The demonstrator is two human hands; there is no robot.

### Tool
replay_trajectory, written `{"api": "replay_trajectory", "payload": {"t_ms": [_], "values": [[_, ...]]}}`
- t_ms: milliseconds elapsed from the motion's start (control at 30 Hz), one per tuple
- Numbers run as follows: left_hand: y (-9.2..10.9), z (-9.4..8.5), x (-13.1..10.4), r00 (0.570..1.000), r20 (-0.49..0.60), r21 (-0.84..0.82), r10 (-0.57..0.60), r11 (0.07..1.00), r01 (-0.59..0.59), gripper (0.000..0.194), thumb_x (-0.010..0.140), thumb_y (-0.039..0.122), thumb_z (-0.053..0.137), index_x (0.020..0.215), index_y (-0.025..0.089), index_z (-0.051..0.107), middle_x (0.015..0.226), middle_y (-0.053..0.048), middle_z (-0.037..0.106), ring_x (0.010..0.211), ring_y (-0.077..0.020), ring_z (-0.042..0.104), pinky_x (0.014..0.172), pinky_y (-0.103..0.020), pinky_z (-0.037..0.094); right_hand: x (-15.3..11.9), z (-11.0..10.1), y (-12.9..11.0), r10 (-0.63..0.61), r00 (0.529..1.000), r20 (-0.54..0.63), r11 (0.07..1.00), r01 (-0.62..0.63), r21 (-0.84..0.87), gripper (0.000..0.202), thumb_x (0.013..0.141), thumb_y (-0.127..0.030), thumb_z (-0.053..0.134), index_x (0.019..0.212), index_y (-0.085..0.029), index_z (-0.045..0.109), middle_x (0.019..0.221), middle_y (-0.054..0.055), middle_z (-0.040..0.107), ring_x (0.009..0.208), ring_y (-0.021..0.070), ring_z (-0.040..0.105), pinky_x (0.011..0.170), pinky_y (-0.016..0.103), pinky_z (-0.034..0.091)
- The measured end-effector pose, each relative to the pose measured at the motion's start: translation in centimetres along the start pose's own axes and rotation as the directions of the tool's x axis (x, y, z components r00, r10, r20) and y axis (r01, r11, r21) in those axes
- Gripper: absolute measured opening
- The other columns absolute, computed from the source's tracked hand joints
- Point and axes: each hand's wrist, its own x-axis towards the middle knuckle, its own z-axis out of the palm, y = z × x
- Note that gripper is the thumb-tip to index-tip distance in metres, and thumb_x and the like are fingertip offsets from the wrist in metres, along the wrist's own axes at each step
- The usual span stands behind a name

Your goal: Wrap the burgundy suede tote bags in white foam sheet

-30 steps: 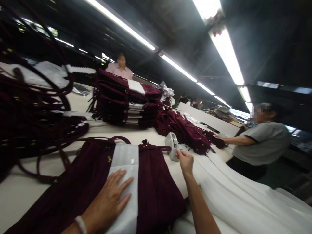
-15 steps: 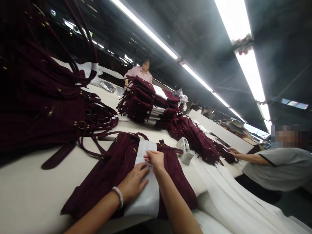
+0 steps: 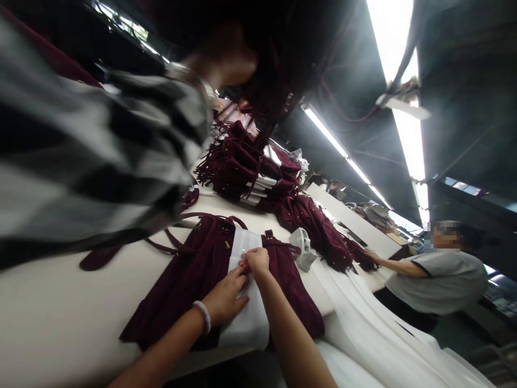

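Note:
A dark maroon bag (image 3: 291, 291) lies on the pale table (image 3: 60, 312), its strap loops toward the far side. Around its middle runs a white wrapping strip (image 3: 248, 323). My left hand (image 3: 226, 296), with a pale band at the wrist, rests on the strip and bag with its fingers apart. Touching the strip near its upper part is my right hand (image 3: 257, 260), its fingers pinched together; whatever they grip is too small to name. A white tape dispenser (image 3: 302, 249) stands just right of the bag.
Another person's checkered sleeve (image 3: 100, 156) crosses the left side, the hand near a dark bag overhead. Stacked maroon bags (image 3: 242, 167) sit behind, more bags (image 3: 315, 229) to the right. White sheeting (image 3: 363, 323) drapes at right, near a person in grey (image 3: 440, 283).
The checkered sleeve and a dark bag have come into view from the left, covering the bag pile there. My left hand's fingertips are now closer to my right hand.

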Motion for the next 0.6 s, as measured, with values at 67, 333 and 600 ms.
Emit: {"api": "replay_trajectory", "payload": {"t_ms": [67,333,600], "values": [[-0.2,0.1,0.1,1.0,0.004,0.002,0.002,1.0,-0.002,0.047,0.079,0.024,0.06,0.123,0.007,0.059,0.148,-0.02,0.04,0.141,-0.0305,0.033,0.12,-0.044,0.026,0.4,-0.1,-0.2,0.055,0.998,0.03,0.998,-0.054,-0.03,0.005,0.081,-0.016,0.065,0.076,-0.015,0.064,0.068,0.006,0.072,0.063,0.0158,0.071,0.052,0.018,0.053],[0.0,-0.1,-0.3,0.998,-0.004,0.017,0.055,0.998,-0.055,0.033,0.079,0.021,0.061,0.111,0.013,0.065,0.136,-0.014,0.053,0.133,-0.0278,0.043,0.117,-0.041,0.031,0.3,-1.1,-2.1,0.178,0.965,0.192,0.969,-0.138,-0.205,0.028,0.085,-0.021,0.066,0.058,-0.013,0.061,0.046,0.0,0.058,0.041,0.0107,0.054,0.041,0.019,0.044],[1.4,-2.8,-2.7,0.999,-0.027,0.051,0.04,0.998,-0.039,0.024,0.078,0.022,0.064,0.101,0.016,0.067,0.122,-0.013,0.056,0.12,-0.0282,0.05,0.108,-0.043,0.04,-4.0,-2.8,-4.5,0.013,0.957,0.291,0.926,0.097,-0.364,0.045,0.077,-0.021,0.073,0.039,-0.017,0.049,0.033,-0.004,0.043,0.037,0.0074,0.041,0.04,0.019,0.031]]}}
